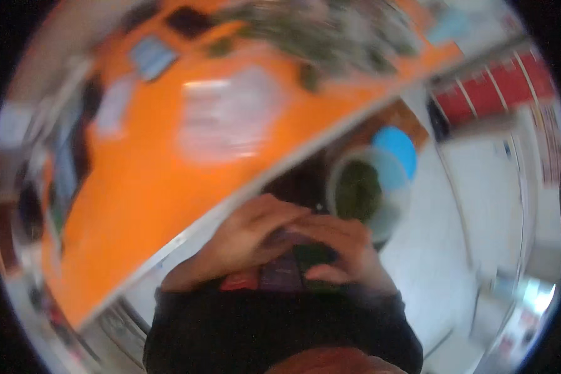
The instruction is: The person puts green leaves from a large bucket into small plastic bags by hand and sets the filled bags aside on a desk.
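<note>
Close in front of my body, my left hand (257,229) and my right hand (346,245) meet at the fingers. Motion blur leaves it unclear whether anything is held between them. Below them shows dark clothing with a red patch and a green patch. Just beyond my right hand stands a translucent bucket-like container (392,205) with dark green matter (359,191) inside. A bright blue round object (396,145) is at its far side, partly seen through the container wall.
An orange-topped table (135,201) runs diagonally on the left. On it lie a clear plastic sheet or bag (229,114), a light blue packet (152,57) and a blurred heap of green leafy stems (332,37). A red striped object (493,89) is at far right, above pale floor (430,243).
</note>
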`<state>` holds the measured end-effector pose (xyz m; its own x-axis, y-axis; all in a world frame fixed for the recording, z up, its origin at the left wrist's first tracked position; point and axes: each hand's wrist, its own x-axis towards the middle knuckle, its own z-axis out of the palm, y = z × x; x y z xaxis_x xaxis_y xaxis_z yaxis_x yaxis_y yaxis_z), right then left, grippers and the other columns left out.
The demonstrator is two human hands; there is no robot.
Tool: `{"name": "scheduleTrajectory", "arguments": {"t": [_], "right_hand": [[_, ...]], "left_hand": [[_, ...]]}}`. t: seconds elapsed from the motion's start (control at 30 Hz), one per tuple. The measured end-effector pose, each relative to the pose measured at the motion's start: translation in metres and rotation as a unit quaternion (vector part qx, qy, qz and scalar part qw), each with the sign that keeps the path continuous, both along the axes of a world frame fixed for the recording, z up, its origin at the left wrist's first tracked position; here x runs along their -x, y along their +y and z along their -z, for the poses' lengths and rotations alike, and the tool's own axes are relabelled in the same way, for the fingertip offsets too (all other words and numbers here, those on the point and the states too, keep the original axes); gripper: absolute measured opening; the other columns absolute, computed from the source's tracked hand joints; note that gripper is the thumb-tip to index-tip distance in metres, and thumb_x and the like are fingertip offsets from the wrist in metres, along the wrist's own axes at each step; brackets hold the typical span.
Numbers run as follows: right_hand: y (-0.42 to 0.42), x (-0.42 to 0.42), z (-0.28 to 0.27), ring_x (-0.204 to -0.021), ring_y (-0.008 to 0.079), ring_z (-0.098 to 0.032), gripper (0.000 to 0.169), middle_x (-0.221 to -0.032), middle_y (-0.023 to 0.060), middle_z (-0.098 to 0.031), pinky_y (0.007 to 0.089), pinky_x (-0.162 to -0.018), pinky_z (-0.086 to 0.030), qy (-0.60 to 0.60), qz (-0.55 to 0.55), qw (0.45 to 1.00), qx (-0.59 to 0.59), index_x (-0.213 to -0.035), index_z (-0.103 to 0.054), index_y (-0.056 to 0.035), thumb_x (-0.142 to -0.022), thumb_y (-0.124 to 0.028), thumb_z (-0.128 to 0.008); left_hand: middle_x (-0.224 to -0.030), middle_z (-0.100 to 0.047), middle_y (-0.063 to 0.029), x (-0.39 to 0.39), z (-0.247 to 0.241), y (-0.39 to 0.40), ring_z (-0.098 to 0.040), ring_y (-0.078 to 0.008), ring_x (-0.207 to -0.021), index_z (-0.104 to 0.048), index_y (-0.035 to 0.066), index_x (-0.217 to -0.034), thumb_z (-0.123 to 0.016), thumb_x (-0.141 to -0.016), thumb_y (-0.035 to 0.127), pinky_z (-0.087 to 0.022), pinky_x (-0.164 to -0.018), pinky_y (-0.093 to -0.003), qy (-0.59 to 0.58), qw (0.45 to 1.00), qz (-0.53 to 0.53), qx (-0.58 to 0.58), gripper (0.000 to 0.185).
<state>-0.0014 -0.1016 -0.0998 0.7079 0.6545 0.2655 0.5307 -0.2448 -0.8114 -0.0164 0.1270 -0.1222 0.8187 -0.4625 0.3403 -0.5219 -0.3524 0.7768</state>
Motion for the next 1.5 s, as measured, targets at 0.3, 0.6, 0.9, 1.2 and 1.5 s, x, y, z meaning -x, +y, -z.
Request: {"name": "scheduleTrajectory", "arguments": {"t": [0.3,0.6,0.9,1.2,1.5], "right_hand": [[-0.151,-0.014,0.088,-0.086,0.0333,-0.069,0.016,-0.099,0.0194,-0.069,0.0419,-0.076,-0.055,0.058,0.503,0.843,0.183,-0.101,-0.069,-0.0025,-0.087,-0.003,-0.061],[-0.188,-0.042,0.252,-0.097,0.0372,-0.063,0.020,-0.105,0.0174,-0.063,0.0485,-0.085,-0.051,0.065,0.228,0.894,0.379,-0.105,-0.065,-0.0023,-0.088,-0.010,-0.057],[-0.125,-0.037,0.189,-0.094,0.0381,-0.063,0.016,-0.098,0.0191,-0.063,0.0463,-0.080,-0.052,-0.028,0.268,0.952,0.144,-0.100,-0.064,-0.0003,-0.092,-0.013,-0.057],[-0.115,-0.027,0.194,-0.079,0.0315,-0.070,0.022,-0.092,0.0198,-0.069,0.0411,-0.075,-0.054,0.135,0.349,0.924,0.077,-0.102,-0.063,0.0054,-0.097,-0.014,-0.054],[-0.171,-0.010,0.203,-0.069,0.0193,-0.071,0.029,-0.087,0.0122,-0.068,0.0296,-0.064,-0.051,0.183,0.527,0.819,-0.135,-0.094,-0.062,0.0038,-0.102,-0.021,-0.050]], "left_hand": [[-0.118,-0.055,-0.0104,-0.022,0.051,-0.063,-0.054,-0.0194,-0.112,-0.051,0.001,-0.129,-0.088,-0.065,0.009,-0.043,-0.098,-0.0322,0.310,0.929,0.095,0.176,0.074],[-0.116,-0.058,-0.0064,-0.033,0.074,-0.076,-0.053,-0.0184,-0.115,-0.050,0.002,-0.131,-0.087,-0.063,0.004,-0.038,-0.102,-0.0333,0.361,0.916,0.046,0.172,0.077],[-0.121,-0.058,-0.0081,-0.033,0.090,-0.069,-0.053,-0.0200,-0.119,-0.051,0.004,-0.132,-0.087,-0.063,0.007,-0.034,-0.106,-0.0340,0.368,0.921,-0.005,0.128,0.078],[-0.124,-0.058,-0.0103,-0.041,0.082,-0.084,-0.056,-0.0214,-0.116,-0.054,0.007,-0.128,-0.088,-0.069,0.019,-0.043,-0.098,-0.0356,0.297,0.953,-0.025,0.048,0.070],[-0.119,-0.059,-0.0069,-0.052,0.116,-0.110,-0.059,-0.0213,-0.107,-0.053,0.008,-0.125,-0.088,-0.070,0.020,-0.049,-0.085,-0.0340,0.292,0.954,0.010,0.061,0.066]]}}
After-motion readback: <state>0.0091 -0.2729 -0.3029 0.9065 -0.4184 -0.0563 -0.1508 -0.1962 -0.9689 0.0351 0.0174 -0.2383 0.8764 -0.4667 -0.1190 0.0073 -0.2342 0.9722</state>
